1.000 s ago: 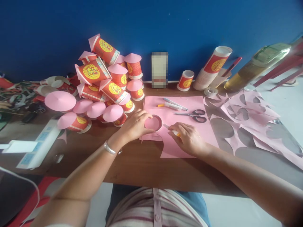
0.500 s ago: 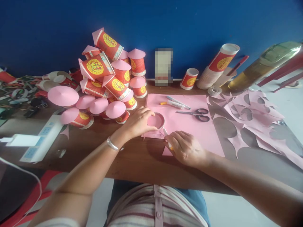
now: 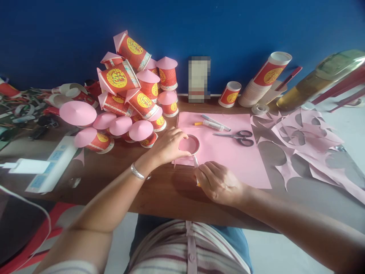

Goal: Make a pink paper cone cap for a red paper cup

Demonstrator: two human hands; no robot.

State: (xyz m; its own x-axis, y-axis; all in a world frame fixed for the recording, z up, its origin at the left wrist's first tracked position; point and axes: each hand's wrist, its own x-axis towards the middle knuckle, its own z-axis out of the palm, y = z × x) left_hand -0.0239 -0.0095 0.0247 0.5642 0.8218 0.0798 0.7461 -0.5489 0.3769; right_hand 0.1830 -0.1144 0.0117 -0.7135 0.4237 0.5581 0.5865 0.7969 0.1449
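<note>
Thumb and fingers of my left hand (image 3: 170, 145) curve round the left side of a thin round ring (image 3: 199, 146), pressing it flat on pink paper (image 3: 239, 167). Pink shows through its middle. My right hand (image 3: 219, 182) grips a white marker (image 3: 195, 161) with an orange-yellow end. The marker's tip is at the ring's lower edge, close to my left thumb. Farther back on the paper lie black-handled scissors (image 3: 242, 137), another white marker (image 3: 212, 126) and a light-blue pen (image 3: 218, 122).
Red paper cups with pink cone tops (image 3: 115, 78) are piled at the left. Cut pink scraps (image 3: 288, 167) cover the right side. Behind stand a single cup (image 3: 229, 94), a cup stack (image 3: 253, 89), a tape roll (image 3: 260, 109) and a bottle (image 3: 308, 85). A power strip (image 3: 51, 167) lies left.
The marker's tip has moved left along the ring's lower edge, and my right hand has shifted slightly with it. My left hand still holds the ring. The whole view has shifted a little.
</note>
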